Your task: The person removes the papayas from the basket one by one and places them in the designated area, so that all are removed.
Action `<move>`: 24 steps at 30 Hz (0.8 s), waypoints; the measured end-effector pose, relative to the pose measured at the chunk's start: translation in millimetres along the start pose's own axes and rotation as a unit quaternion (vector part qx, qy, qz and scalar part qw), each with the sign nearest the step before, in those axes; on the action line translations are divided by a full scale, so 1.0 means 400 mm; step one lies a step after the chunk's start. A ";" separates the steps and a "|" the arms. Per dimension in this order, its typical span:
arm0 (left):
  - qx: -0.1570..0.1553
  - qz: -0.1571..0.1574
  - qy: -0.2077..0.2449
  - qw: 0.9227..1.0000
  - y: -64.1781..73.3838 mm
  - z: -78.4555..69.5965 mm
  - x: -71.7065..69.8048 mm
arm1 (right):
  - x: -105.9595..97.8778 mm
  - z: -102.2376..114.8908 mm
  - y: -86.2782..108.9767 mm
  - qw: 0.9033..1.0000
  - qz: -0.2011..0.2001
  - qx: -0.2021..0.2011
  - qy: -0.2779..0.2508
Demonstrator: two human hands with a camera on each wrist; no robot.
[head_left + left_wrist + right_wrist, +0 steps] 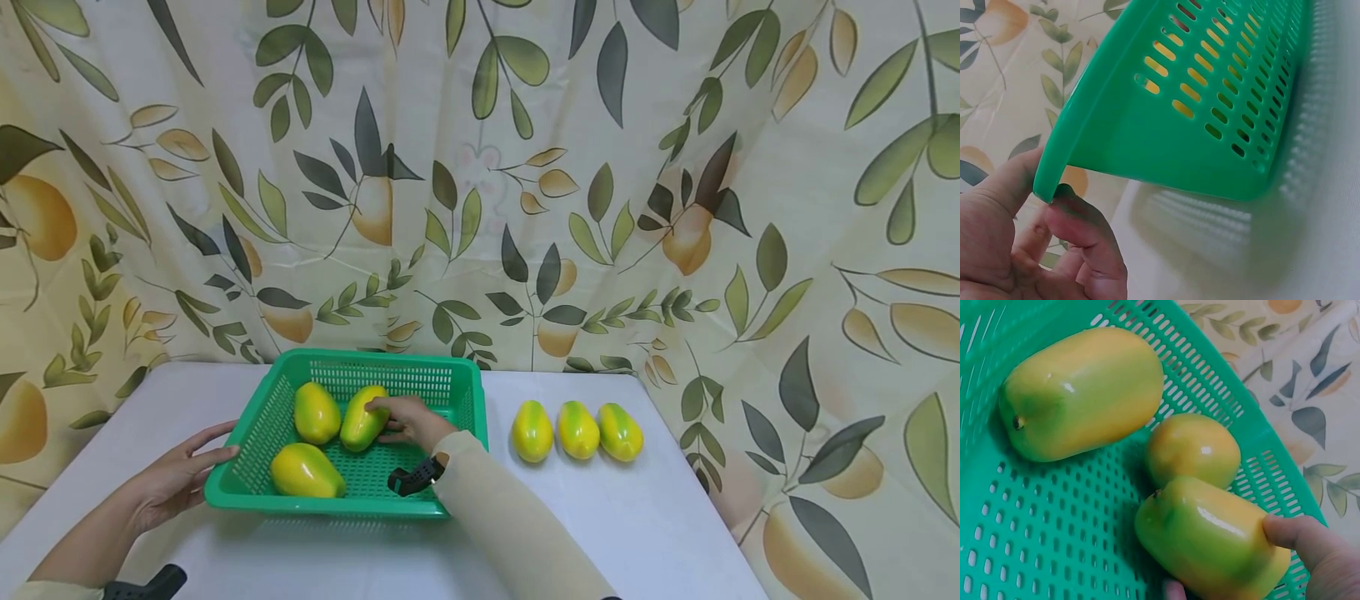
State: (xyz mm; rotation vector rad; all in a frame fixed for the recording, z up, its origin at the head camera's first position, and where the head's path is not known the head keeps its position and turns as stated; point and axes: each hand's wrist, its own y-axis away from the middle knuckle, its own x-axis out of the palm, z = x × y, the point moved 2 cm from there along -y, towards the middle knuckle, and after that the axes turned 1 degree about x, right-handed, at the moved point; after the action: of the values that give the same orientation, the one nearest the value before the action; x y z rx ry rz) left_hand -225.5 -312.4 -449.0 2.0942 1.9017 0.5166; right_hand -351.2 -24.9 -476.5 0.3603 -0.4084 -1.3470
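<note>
A green plastic basket (330,503) with slotted walls stands on the table, three glossy yellow-green papayas inside it. My right hand (414,421) reaches in and grips one papaya (363,423), thumb on one side and fingers partly hidden beneath. Beside it sits a second papaya (316,412), and a third papaya (306,471) lies nearer the front wall. At the basket's left corner my left hand (174,477) pinches the rim (1054,150) between thumb and fingers. In the right wrist view the held papaya (1210,540) touches or nearly touches its neighbour (1192,450).
To the right of the basket, three more papayas stand in a row on the white table (600,517): a left one (532,432), a middle one (578,430) and a right one (621,432). A leaf-patterned curtain (480,208) hangs behind the table.
</note>
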 end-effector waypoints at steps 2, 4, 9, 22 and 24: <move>-0.002 -0.002 -0.002 1.000 0.001 0.001 -0.001 | 0.000 0.000 0.000 1.000 0.001 0.001 -0.003; -0.002 -0.004 -0.003 1.000 0.001 0.002 -0.001 | -0.001 0.001 0.001 1.000 0.003 0.003 -0.003; -0.001 -0.004 0.003 1.000 0.001 0.000 0.002 | -0.005 0.003 -0.001 1.000 0.003 0.006 0.024; -0.002 -0.010 -0.002 1.000 0.001 -0.001 0.005 | -0.001 0.026 0.033 0.998 0.038 0.017 0.037; -0.002 -0.009 -0.002 1.000 0.003 0.000 0.005 | 0.001 0.029 0.040 0.998 0.040 0.018 0.037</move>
State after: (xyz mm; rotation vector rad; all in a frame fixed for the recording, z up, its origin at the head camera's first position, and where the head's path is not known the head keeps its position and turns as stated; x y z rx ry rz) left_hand -224.4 -310.7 -448.3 2.0717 1.9146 0.5116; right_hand -343.1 -22.6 -458.7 0.4175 -0.3825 -1.2457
